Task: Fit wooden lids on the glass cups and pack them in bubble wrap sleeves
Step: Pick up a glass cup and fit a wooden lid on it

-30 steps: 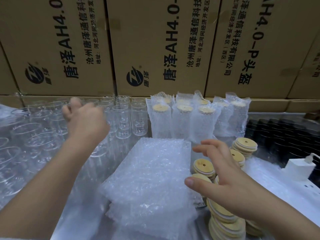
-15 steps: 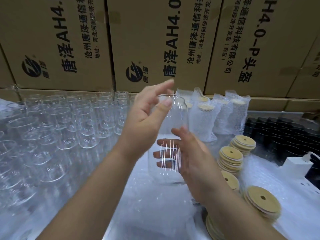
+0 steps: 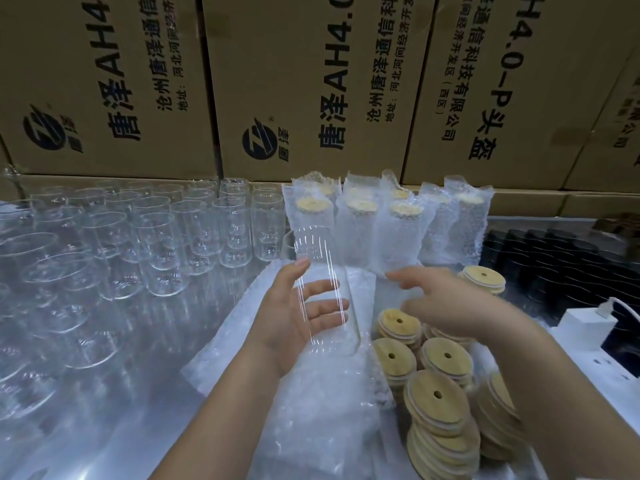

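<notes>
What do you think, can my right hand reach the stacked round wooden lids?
Probably yes: the right hand hovers open right over the stacked round wooden lids, nothing between; the left hand holds the clear glass cup aside.

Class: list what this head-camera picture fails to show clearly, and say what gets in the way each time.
- Head view: right hand is motion-blurred; whether it touches the wooden lids is unclear.
- Head view: lowest lid stack runs off the bottom edge; count unknown.
- Head view: dark items at right, too dim to identify.
- Head view: wrapped cups; glass hidden by their wrapping.
</notes>
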